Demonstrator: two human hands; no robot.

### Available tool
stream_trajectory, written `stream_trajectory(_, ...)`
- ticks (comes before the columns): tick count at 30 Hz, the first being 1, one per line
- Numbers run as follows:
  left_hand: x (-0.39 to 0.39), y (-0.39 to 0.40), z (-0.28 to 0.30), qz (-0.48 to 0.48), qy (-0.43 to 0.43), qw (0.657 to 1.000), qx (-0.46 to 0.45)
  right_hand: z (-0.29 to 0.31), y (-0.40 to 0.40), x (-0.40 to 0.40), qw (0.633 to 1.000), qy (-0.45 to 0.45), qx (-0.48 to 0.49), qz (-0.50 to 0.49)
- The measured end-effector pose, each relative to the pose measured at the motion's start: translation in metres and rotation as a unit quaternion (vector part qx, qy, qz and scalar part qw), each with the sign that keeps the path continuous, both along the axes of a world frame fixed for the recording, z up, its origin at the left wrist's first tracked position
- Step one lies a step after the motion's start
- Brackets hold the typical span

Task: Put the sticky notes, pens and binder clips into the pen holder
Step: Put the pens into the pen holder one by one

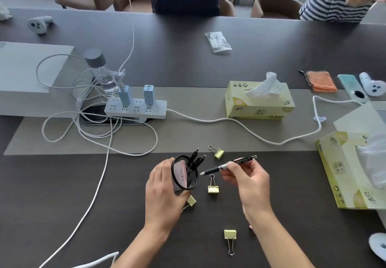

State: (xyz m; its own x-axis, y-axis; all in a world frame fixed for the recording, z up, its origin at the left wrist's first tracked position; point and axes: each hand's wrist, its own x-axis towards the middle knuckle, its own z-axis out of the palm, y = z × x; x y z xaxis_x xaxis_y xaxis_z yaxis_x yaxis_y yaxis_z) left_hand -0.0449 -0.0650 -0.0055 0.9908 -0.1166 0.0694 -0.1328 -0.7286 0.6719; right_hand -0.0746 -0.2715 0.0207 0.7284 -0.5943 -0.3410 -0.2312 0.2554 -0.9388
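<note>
My left hand [161, 192] grips a black mesh pen holder [184, 173], tilted toward my right. Inside it stand pink sticky notes [181, 172] and black pens [195, 159]. My right hand [248, 179] holds another black pen [221, 166] by its middle, with the tip pointing left, just right of the holder's rim. Several yellow binder clips lie on the dark table: one [217, 153] beyond the holder, one [213, 185] between my hands, one [190, 202] partly under my left hand, one [229, 238] nearer me.
A white power strip [135, 109] with chargers and tangled white cables [100, 134] lies at the back left. Two yellow tissue boxes stand right: one [259, 102] behind, one [344, 171] at the edge. People stand across the table.
</note>
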Motion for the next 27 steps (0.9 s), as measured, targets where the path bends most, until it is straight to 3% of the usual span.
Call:
stream_trajectory(4, -0.005, -0.017, 0.005, -0.034, -0.019, 0.999, 0.001, -0.005, 0.017, -0.013, 0.995, 0.043, -0.077, 0.043)
stream_trajectory(8, -0.01, -0.023, 0.007, -0.057, -0.034, 0.998, 0.001, -0.007, 0.028, -0.018, 0.959, 0.147, -0.207, 0.13)
stream_trajectory(12, -0.013, -0.022, 0.009, -0.064, -0.029, 0.998, 0.004, -0.003, 0.018, -0.024, 0.978, 0.106, -0.172, 0.054)
stream_trajectory(15, -0.014, -0.021, 0.01, -0.074, -0.032, 0.997, 0.011, -0.006, 0.015, -0.028, 0.983, 0.079, -0.149, 0.076)
stream_trajectory(18, -0.016, -0.02, 0.007, -0.064, -0.027, 0.998, 0.012, -0.014, 0.02, -0.031, 0.976, 0.1, -0.17, 0.098)
stream_trajectory(21, -0.016, -0.014, 0.006, -0.026, -0.014, 1.0, -0.001, -0.03, 0.015, -0.032, 0.967, 0.14, -0.213, 0.024)
stream_trajectory(23, -0.015, -0.009, 0.004, -0.01, -0.003, 1.0, -0.007, -0.043, 0.014, -0.03, 0.925, 0.212, -0.303, 0.084)
stream_trajectory(25, -0.015, -0.004, 0.003, -0.004, -0.001, 1.0, -0.005, -0.056, 0.022, -0.026, 0.853, 0.276, -0.399, 0.194)
stream_trajectory(27, -0.014, -0.001, 0.001, -0.004, 0.0, 1.0, -0.001, -0.067, 0.033, -0.021, 0.794, 0.281, -0.488, 0.23)
